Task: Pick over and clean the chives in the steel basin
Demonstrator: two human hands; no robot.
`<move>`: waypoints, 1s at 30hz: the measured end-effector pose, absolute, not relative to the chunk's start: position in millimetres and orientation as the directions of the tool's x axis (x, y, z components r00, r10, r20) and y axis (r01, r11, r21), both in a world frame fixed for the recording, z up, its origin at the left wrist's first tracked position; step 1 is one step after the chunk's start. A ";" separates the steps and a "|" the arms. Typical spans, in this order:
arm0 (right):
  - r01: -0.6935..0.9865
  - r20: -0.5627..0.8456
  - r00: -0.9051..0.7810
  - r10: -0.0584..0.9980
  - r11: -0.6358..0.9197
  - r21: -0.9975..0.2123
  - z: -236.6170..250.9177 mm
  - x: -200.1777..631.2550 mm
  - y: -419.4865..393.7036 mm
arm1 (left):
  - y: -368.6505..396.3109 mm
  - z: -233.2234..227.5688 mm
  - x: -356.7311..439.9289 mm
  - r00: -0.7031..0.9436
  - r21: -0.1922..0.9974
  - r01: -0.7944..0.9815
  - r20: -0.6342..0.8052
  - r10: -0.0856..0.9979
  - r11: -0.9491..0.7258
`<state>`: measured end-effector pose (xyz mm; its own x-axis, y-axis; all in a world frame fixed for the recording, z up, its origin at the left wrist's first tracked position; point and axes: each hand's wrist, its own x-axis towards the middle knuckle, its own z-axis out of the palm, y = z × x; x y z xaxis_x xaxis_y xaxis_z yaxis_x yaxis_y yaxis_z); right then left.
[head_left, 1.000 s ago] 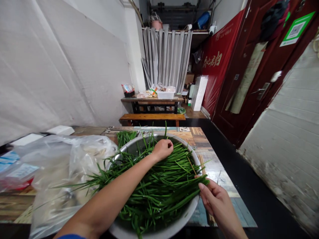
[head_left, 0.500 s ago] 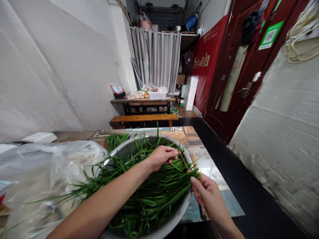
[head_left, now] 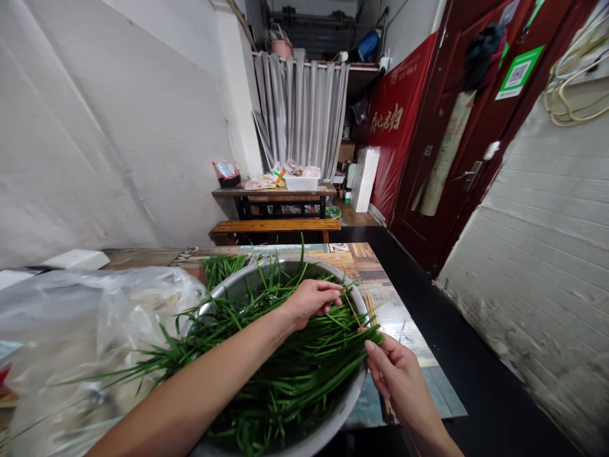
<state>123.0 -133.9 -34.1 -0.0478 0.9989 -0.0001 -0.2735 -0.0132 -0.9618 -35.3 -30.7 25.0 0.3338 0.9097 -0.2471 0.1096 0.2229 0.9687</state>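
Observation:
A metal basin (head_left: 349, 393) full of long green chives (head_left: 285, 368) stands in front of me. Over its right part, my left hand (head_left: 314, 299) pinches one end of a thin bamboo skewer (head_left: 352, 309). The skewer slants down to the right, its other end at the chive ends by my right hand (head_left: 394, 362). Those chive ends are pinched between the thumb and fingers of that hand, at the basin's right rim. Whether the skewer tip is inside the chives is hidden. Beside the rim lie more bamboo skewers (head_left: 370, 304), partly covered by my right hand.
A clear plastic bag (head_left: 109, 317) covers the table's left side. More chives (head_left: 223, 270) lie behind the basin on the patterned table (head_left: 413, 317). Further back stand a wooden bench (head_left: 276, 226) and a table with a white tub (head_left: 302, 183). A red door (head_left: 442, 139) is at right.
Both hands keep almost the same place and grip on the skewer and chives. The view has shifted very slightly.

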 end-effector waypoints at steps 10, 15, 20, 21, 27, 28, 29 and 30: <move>-0.276 0.020 -0.061 0.998 0.003 -0.961 -38.8 124.1 -131.8 | -33.0 22.0 -33.5 0.343 0.973 0.095 -0.229 0.911 0.208; -0.286 0.033 -0.052 0.998 0.017 -0.958 -40.7 124.1 -133.0 | -33.8 20.9 -32.8 0.329 0.977 0.090 -0.214 0.920 0.195; -0.283 0.035 -0.056 0.998 0.018 -0.959 -42.2 124.0 -133.0 | -32.9 18.1 -33.3 0.321 0.980 0.088 -0.195 0.927 0.176; -0.282 0.041 -0.054 0.998 0.024 -0.959 -42.7 124.0 -133.0 | -32.7 17.7 -33.2 0.316 0.980 0.086 -0.196 0.928 0.178; -0.277 0.048 -0.049 0.998 0.033 -0.960 -45.0 124.1 -133.9 | -34.0 18.3 -31.2 0.297 0.970 0.032 -0.239 0.924 0.241; -0.277 0.042 -0.048 0.998 0.027 -0.960 -44.8 124.1 -134.1 | -34.4 18.8 -31.0 0.298 0.966 0.023 -0.253 0.920 0.258; -0.278 0.035 -0.047 0.998 0.021 -0.960 -44.6 124.1 -134.1 | -34.6 19.2 -30.9 0.300 0.962 0.014 -0.265 0.916 0.274; -0.278 0.029 -0.046 0.999 0.015 -0.960 -44.3 124.0 -134.1 | -34.8 19.4 -30.8 0.302 0.958 0.005 -0.275 0.913 0.287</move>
<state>124.0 -134.1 -44.3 -0.0461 0.9985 0.0288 -0.2782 0.0149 -0.9604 -30.8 -34.8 19.4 0.3023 0.9126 -0.2751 0.0050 0.2871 0.9579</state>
